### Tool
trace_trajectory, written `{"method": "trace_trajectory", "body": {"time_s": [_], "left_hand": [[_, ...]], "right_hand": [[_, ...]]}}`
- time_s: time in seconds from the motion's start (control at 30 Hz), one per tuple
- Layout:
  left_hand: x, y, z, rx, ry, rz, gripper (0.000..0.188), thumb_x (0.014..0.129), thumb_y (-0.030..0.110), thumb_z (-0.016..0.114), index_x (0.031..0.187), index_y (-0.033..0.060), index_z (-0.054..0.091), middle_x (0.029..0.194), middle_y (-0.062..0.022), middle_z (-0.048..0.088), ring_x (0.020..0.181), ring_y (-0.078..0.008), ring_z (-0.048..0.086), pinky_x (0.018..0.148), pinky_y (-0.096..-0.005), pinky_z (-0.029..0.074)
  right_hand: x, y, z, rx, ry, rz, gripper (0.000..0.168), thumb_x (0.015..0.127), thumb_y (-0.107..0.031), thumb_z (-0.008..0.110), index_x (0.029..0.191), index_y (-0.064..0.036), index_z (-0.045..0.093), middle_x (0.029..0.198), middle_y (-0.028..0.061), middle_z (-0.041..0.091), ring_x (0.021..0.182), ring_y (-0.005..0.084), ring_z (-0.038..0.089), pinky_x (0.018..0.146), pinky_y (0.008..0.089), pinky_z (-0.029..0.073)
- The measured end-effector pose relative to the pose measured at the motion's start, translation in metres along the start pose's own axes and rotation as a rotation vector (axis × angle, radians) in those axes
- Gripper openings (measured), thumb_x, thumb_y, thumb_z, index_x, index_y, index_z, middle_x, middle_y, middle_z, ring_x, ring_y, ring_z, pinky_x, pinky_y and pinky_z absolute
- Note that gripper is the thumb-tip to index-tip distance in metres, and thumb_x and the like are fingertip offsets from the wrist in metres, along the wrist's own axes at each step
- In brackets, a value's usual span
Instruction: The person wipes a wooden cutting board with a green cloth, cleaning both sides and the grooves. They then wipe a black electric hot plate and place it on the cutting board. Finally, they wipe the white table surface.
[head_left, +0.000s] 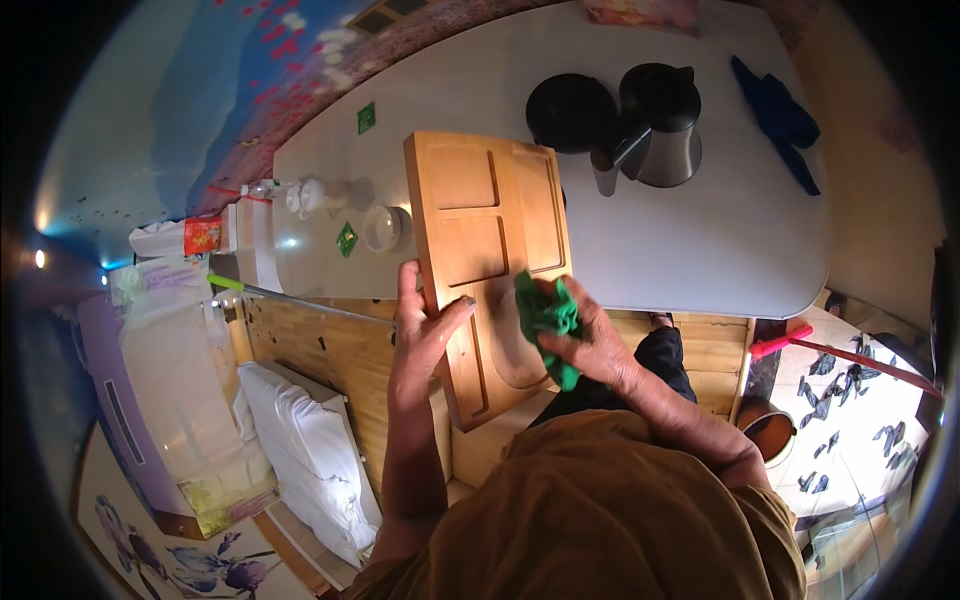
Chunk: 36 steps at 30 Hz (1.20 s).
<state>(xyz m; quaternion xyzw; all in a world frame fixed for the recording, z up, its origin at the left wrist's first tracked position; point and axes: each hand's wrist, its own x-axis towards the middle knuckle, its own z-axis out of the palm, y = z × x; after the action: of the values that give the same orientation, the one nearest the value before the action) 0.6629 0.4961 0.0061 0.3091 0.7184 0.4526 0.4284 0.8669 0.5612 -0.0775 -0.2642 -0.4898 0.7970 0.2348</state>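
Note:
My left hand (429, 319) grips the left edge of a wooden compartment tray (466, 247), thumb on its top face and fingers around the side. The tray is tilted in front of my body, partly over the table edge, with several shallow recesses showing. In my right hand (596, 341) is a crumpled green cloth (553, 319), against or just above the large recess at the tray's lower right. Hand and cloth hide part of that corner.
On the grey-white table (690, 247) are an electric kettle (664, 127), its black round base (570, 112), a dark blue cloth (776, 116), a white cup (382, 229) and green packets (346, 238). A bed (307, 442), a green-tipped pole (300, 294) and a bin (766, 435) stand around.

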Motion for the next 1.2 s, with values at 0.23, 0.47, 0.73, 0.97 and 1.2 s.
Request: {"method": "trace_trajectory", "body": {"time_s": [0.23,0.47,0.73,0.97,1.2], "left_hand": [[0.019,0.028,0.022,0.022,0.040,-0.055,0.051,0.078,0.001,0.070,0.114,0.0052,0.034,0.109,-0.0101,0.055,0.100,-0.0154,0.056,0.084,-0.0306,0.049],[0.026,0.023,0.021,-0.133,-0.121,0.075,0.093,0.072,-0.008,0.062,0.149,0.0124,0.013,0.135,-0.0103,0.043,0.122,-0.0208,0.046,0.100,-0.0355,0.041],[0.022,0.022,0.021,-0.091,-0.073,0.022,0.101,0.066,-0.013,0.057,0.151,0.0145,0.010,0.136,-0.0074,0.042,0.125,-0.0191,0.043,0.103,-0.0334,0.037],[0.019,0.028,0.020,-0.054,-0.090,0.027,0.100,0.067,-0.008,0.056,0.152,0.0119,0.008,0.143,-0.0085,0.038,0.131,-0.0211,0.039,0.107,-0.0338,0.032],[0.017,0.014,0.001,-0.124,-0.147,-0.027,0.107,0.067,-0.017,0.056,0.152,0.0151,0.001,0.146,-0.0091,0.033,0.130,-0.0219,0.040,0.101,-0.0350,0.041]], "right_hand": [[0.053,-0.019,0.011,-0.400,0.218,-0.320,0.058,0.071,-0.007,0.067,0.126,0.001,0.051,0.116,0.0168,0.051,0.103,0.0366,0.054,0.090,0.0398,0.047],[0.065,-0.034,0.021,-0.737,0.169,-0.403,0.060,0.070,-0.012,0.072,0.127,-0.004,0.054,0.121,0.0095,0.052,0.097,0.0343,0.052,0.087,0.0385,0.049],[0.080,-0.024,0.030,-0.248,0.007,-0.354,0.065,0.071,-0.007,0.070,0.133,-0.007,0.050,0.125,0.0108,0.048,0.117,0.0307,0.049,0.101,0.0345,0.042],[0.087,-0.041,0.012,-0.096,-0.256,-0.130,0.072,0.071,-0.003,0.068,0.138,-0.007,0.044,0.128,0.0099,0.046,0.126,0.0261,0.043,0.109,0.0349,0.032],[0.070,-0.035,0.020,-0.494,-0.272,-0.318,0.053,0.071,-0.004,0.066,0.123,-0.009,0.058,0.116,0.0095,0.056,0.108,0.0331,0.051,0.099,0.0382,0.041]]}}
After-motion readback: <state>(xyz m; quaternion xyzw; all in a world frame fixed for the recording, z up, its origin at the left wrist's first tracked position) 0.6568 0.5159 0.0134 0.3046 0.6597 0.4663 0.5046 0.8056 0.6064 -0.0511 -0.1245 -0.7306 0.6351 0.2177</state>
